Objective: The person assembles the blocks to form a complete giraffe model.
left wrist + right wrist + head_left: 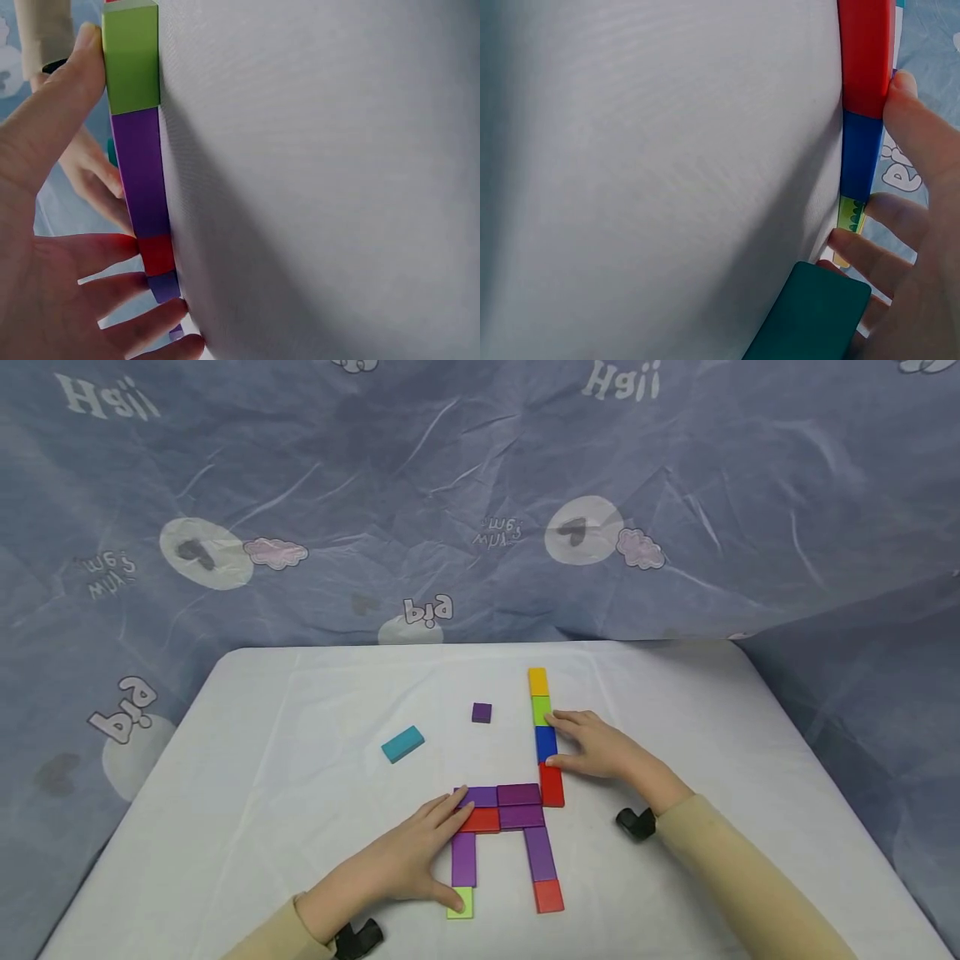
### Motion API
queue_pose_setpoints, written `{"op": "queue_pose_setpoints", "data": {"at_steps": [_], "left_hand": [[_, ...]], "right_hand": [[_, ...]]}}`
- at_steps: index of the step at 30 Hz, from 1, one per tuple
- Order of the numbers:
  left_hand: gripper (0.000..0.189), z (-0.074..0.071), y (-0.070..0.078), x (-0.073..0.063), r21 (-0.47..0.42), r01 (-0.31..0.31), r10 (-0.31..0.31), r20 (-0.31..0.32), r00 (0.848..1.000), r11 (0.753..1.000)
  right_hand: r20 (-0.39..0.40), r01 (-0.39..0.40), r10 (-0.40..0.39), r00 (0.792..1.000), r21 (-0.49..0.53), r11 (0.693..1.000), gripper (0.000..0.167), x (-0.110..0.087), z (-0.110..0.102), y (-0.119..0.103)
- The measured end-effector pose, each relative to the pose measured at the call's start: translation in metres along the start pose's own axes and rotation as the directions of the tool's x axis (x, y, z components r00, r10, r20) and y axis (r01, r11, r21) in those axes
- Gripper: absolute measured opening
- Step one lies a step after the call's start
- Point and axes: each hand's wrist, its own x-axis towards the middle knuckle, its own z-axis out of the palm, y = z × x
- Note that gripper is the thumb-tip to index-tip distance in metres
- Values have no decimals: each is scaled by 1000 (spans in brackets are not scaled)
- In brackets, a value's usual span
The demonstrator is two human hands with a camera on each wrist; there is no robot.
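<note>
My left hand [408, 852] reaches over the left side of a flat block figure, its fingers spread. Its thumb touches a light green block [132, 60], below a purple block [464, 860]; the fingertips rest at a violet block [480, 797] and a red block [483, 820]. Along the right side, my right hand [600, 747] touches a row of red [552, 785], blue [546, 744], light green [540, 706] and yellow [537, 682] blocks with thumb and forefingers. A dark green block [810, 315] lies against its lower fingers, seemingly held under the palm; the head view hides it.
A teal block [402, 744] and a small dark purple block [482, 712] lie apart on the white table [315, 718]. Two purple blocks [519, 794] continue the figure, with a purple and red leg [548, 896] below. A patterned blue cloth [450, 468] hangs behind.
</note>
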Motion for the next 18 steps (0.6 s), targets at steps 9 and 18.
{"op": "queue_pose_setpoints", "data": {"at_steps": [9, 18], "left_hand": [[116, 5, -3, -1, -28, 5, -5, 1, 1000, 1000], [110, 9, -10, -3, -36, -23, 22, -36, 999, 999]], "right_hand": [[-36, 5, -4, 999, 30, 1000, 75, 2, 0, 1], [-271, 20, -7, 963, 45, 999, 49, 30, -8, -28]]}}
